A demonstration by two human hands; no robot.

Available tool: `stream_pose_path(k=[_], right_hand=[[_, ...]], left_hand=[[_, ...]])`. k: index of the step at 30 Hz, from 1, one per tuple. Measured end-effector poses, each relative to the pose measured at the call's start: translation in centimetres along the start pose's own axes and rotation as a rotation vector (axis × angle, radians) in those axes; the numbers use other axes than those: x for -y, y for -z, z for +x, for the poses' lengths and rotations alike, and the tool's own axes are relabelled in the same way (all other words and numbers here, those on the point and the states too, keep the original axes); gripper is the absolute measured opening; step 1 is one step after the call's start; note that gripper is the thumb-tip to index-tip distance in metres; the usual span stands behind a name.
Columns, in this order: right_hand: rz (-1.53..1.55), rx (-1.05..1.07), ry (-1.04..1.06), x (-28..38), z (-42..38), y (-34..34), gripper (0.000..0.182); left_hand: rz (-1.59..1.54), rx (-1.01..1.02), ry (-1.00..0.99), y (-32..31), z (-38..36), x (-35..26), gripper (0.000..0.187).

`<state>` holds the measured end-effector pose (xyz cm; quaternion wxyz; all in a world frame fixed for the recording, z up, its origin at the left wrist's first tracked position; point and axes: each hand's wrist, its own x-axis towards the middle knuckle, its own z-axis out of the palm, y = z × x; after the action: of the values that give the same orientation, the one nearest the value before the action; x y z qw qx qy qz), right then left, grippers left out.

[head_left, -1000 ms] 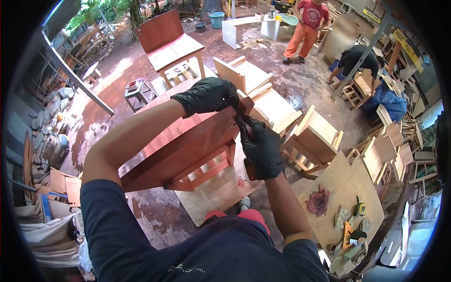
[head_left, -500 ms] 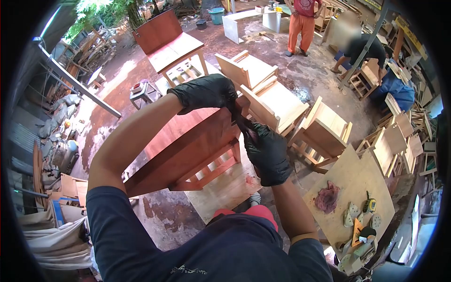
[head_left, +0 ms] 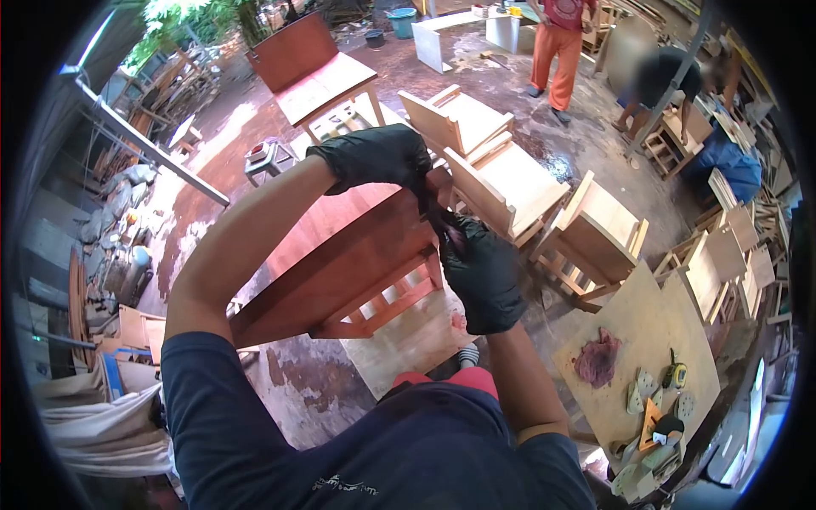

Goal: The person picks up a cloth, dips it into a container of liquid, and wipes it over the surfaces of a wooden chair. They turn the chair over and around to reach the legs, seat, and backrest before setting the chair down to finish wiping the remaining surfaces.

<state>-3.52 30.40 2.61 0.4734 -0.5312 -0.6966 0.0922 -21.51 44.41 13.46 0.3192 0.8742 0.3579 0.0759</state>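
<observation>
Above stained floor (head_left: pixel 293 378), the reddish chair (head_left: pixel 331 272) may shift if left hand (head_left: pixel 382 159), curled, hold unclear, or right hand (head_left: pixel 486 280), clutching cloth (head_left: pixel 451 233), tugs hard.

The stained concrete floor (head_left: pixel 297 374) carried a pale plywood sheet (head_left: pixel 404 348), on which a reddish-brown slatted piece of furniture (head_left: pixel 340 263) stood near a red smear (head_left: pixel 459 321). To the right, a light wooden board (head_left: pixel 650 327) held a crumpled reddish rag (head_left: pixel 597 359), a yellow-and-black tape measure (head_left: pixel 676 375), perforated discs (head_left: pixel 684 404) and 1 orange triangular piece (head_left: pixel 650 423), the rag apart from the others.
</observation>
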Motion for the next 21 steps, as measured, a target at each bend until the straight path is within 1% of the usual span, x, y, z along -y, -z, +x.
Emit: stream_pose_path(k=[1, 2, 3, 4, 5, 6, 8, 9, 11, 12, 13, 14, 15, 16, 18, 19, 21], right_hand=[[-0.01, 0.007, -0.002, -0.2, 0.1, -0.4, 0.012], [-0.021, 0.009, -0.006, -0.4, 0.2, -0.7, 0.012], [-0.028, 0.12, -0.086, 0.3, 0.9, -0.2, 0.028], [0.018, 0.103, -0.08, 0.4, 1.3, -0.5, 0.028], [0.061, 0.088, -0.077, 0.4, 1.5, -0.9, 0.027], [0.103, 0.07, -0.075, 0.3, 1.5, -0.9, 0.027], [0.064, 0.098, -0.122, 0.2, 1.3, -0.1, 0.026], [0.048, 0.114, -0.144, 0.2, 1.1, 0.2, 0.026], [0.045, 0.009, -0.056, -0.6, -0.1, 0.4, 0.023], [0.046, -0.041, -0.009, -0.7, -0.4, 0.4, 0.021], [0.073, -0.035, -0.022, -0.4, -0.6, 0.4, 0.027], [0.041, -0.004, -0.028, -0.3, -0.4, 0.1, 0.028], [0.009, 0.022, -0.037, -0.4, 0.1, -0.4, 0.028], [-0.024, 0.044, -0.047, -0.4, 0.6, -0.7, 0.029], [0.038, -0.001, -0.044, 0.2, 1.6, -1.1, 0.025], [0.068, -0.024, -0.041, 0.4, 1.8, -1.1, 0.023], [0.058, -0.013, -0.047, -0.2, 1.3, -1.0, 0.026]], left_hand=[[0.001, 0.039, -0.016, 0.1, 0.1, -0.1, 0.013], [0.004, 0.029, 0.007, 0.1, 0.1, 0.3, 0.013], [0.012, 0.02, 0.024, 0.1, 0.6, 1.1, 0.013], [0.019, 0.014, 0.04, 0.1, 1.2, 1.9, 0.013], [0.111, 0.048, 0.058, 0.0, 2.1, 2.9, 0.015], [0.123, 0.062, 0.082, -0.1, 2.2, 2.7, 0.016], [0.149, 0.084, 0.134, 0.0, 2.4, 2.2, 0.018], [0.143, 0.1, 0.112, 0.0, 2.1, 1.3, 0.02], [0.135, 0.122, 0.074, 0.1, 1.1, -0.7, 0.022], [0.153, 0.088, 0.069, 0.2, 0.8, -0.7, 0.022], [0.169, 0.056, 0.064, 0.2, 0.5, -0.6, 0.023], [0.185, 0.029, 0.059, -0.1, 0.3, -0.5, 0.023], [0.219, 0.044, 0.0, -0.1, 1.2, 1.7, 0.024], [0.194, 0.061, 0.047, 0.2, 1.5, 1.8, 0.024], [0.146, 0.096, 0.137, 0.4, 2.0, 1.6, 0.024], [0.159, 0.067, 0.14, 0.3, 2.1, 1.5, 0.024], [0.137, 0.027, 0.08, 0.0, 2.0, 1.3, 0.025]])
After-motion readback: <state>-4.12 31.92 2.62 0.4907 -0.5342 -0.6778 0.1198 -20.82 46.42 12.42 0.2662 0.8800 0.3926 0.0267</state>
